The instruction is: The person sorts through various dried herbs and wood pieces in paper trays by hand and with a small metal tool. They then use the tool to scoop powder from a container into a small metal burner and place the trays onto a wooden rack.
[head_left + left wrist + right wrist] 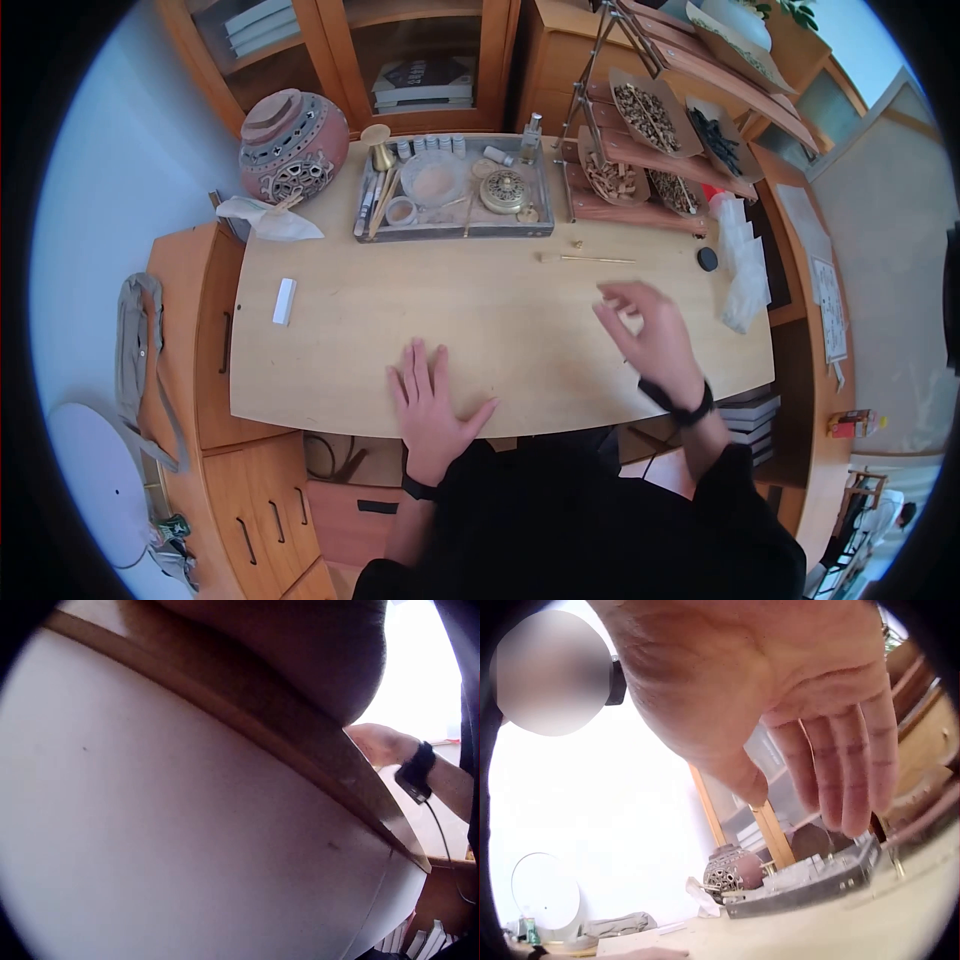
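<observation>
In the head view the left hand (430,412) rests palm down near the table's front edge, fingers spread, holding nothing. Above the table at the right, the right hand (652,335) is raised with fingers loosely bent and nothing between them; it is slightly blurred. The right wrist view shows that palm (780,690) with the fingers extended and apart from the thumb. A thin brush-like tool (590,259) lies beyond the right hand, with a tiny brass-coloured piece (577,244) behind it. In the left wrist view the left hand's edge (300,652) lies over the table's edge (225,712).
A grey tray (455,231) with a brass burner (505,190), dishes and small jars stands at the back. Left of it are a pierced pot (292,150), a cloth (270,218) and a white block (284,302). At the right are a tiered rack (640,213), black lid (707,259) and plastic bag (742,270).
</observation>
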### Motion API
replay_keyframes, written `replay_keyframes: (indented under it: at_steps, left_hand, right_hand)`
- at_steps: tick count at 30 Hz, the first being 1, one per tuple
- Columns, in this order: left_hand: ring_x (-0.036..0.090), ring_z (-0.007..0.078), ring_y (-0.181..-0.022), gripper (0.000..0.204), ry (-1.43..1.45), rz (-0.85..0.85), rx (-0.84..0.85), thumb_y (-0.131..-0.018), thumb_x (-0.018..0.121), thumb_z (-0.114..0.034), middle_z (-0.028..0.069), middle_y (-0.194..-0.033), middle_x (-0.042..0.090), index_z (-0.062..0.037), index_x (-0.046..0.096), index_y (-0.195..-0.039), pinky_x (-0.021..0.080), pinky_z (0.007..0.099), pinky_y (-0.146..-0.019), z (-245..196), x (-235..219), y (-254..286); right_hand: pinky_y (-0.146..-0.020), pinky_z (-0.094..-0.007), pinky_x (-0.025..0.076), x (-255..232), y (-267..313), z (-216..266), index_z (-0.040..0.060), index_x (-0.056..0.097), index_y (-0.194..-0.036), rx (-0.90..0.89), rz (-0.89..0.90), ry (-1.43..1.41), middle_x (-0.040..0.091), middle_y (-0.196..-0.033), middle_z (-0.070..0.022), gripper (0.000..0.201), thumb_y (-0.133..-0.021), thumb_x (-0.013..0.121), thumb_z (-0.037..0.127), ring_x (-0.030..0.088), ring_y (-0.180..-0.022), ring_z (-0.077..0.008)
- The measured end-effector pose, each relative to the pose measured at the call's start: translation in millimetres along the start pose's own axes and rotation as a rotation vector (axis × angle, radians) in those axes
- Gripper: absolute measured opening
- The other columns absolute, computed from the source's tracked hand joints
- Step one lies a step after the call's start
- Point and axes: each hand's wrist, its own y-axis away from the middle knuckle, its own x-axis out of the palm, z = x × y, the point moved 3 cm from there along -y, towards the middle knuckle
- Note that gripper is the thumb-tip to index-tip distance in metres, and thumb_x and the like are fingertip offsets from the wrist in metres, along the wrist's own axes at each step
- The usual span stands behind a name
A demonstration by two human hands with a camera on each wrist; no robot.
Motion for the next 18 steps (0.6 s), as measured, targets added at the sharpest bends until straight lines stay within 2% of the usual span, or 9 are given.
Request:
replay_keyframes:
  at_steps: [3, 6, 9, 11, 15, 18]
  left_hand:
    - [0.029, 0.043, -0.147, 0.095, 0.006, -0.014, 0.012, -0.079, 0.073, -0.059, 0.0286, -0.155, 0.034, 0.0009, 0.044, -0.147, 0.018, 0.0646, -0.118, 2, 0, 1]
    - [0.029, 0.0444, -0.147, 0.094, 0.014, -0.02, 0.012, -0.081, 0.071, -0.062, 0.0303, -0.156, 0.034, 0.0026, 0.046, -0.145, 0.018, 0.0659, -0.117, 3, -1, 2]
    - [0.029, 0.0446, -0.147, 0.093, 0.035, -0.032, 0.0, -0.08, 0.071, -0.062, 0.03, -0.156, 0.034, 0.0026, 0.047, -0.144, 0.019, 0.0659, -0.117, 3, -2, 1]
    - [0.029, 0.0446, -0.147, 0.093, 0.037, -0.037, -0.002, -0.08, 0.071, -0.061, 0.03, -0.156, 0.034, 0.0025, 0.047, -0.144, 0.019, 0.0658, -0.117, 3, 0, 2]
    - [0.03, 0.0426, -0.147, 0.092, 0.05, -0.043, -0.006, -0.079, 0.074, -0.058, 0.029, -0.155, 0.035, 0.0009, 0.047, -0.145, 0.017, 0.0644, -0.119, 4, 0, 3]
    - [0.03, 0.0427, -0.147, 0.091, 0.051, -0.047, -0.001, -0.08, 0.074, -0.057, 0.0289, -0.156, 0.034, 0.0006, 0.047, -0.144, 0.017, 0.0643, -0.119, 4, 0, 4]
  right_hand:
    - [-0.07, -0.0396, 0.055, 16, -72, 4, 0.0006, 0.07, -0.105, -0.112, 0.081, 0.058, 0.071, -0.089, -0.0153, 0.023, -0.09, 0.07, 0.018, 0.07, -0.077, -0.0296]
    - [-0.071, -0.0447, 0.055, 57, -141, -4, -0.0002, 0.071, -0.103, -0.288, 0.12, 0.144, 0.07, -0.09, -0.0183, 0.021, -0.09, 0.069, 0.017, 0.07, -0.08, -0.0342]
    - [-0.075, -0.0472, 0.056, 100, -193, -26, -0.0005, 0.072, -0.1, -0.302, 0.09, 0.167, 0.07, -0.09, -0.02, 0.019, -0.089, 0.068, 0.014, 0.07, -0.082, -0.0388]
    - [-0.079, -0.0472, 0.057, 117, -212, -30, -0.0008, 0.074, -0.095, -0.146, 0.202, 0.215, 0.071, -0.091, -0.0219, 0.017, -0.088, 0.069, 0.013, 0.069, -0.085, -0.0415]
    - [-0.081, -0.047, 0.058, 134, -223, -36, -0.0015, 0.075, -0.091, -0.204, 0.214, 0.274, 0.071, -0.089, -0.0246, 0.015, -0.086, 0.069, 0.012, 0.07, -0.087, -0.0417]
    - [-0.081, -0.048, 0.057, 135, -217, -38, -0.0014, 0.075, -0.089, -0.138, 0.153, 0.226, 0.07, -0.088, -0.0266, 0.013, -0.085, 0.07, 0.01, 0.069, -0.087, -0.0429]
